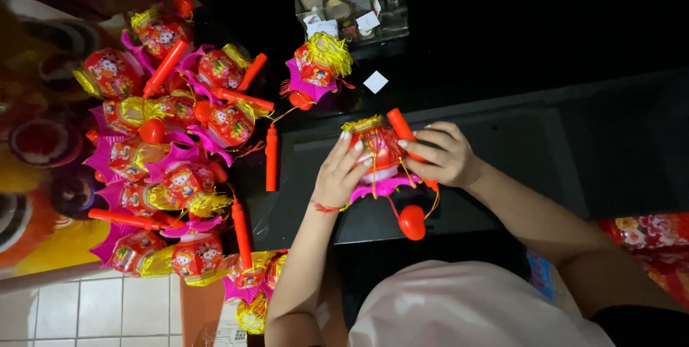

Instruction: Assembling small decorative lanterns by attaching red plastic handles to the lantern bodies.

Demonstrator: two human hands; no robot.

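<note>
Dark tabletop [502, 146] fills the head view, black and glossy, with pale floor tiles [86, 315] showing at the lower left corner. Both hands meet at the middle of the table over one small red lantern [379, 147]. Left hand [337, 175] cups its side, fingers spread along the body. Right hand [445, 155] is closed around the orange stick [402, 130] at the lantern's top. A red tassel ball [412, 222] dangles below on a cord. Off to the left sits a heap of lanterns [169, 153], pink, red and gold. A clear organiser box [352, 6] stands at the far edge, a white paper square [375, 82] just beside it.
</note>
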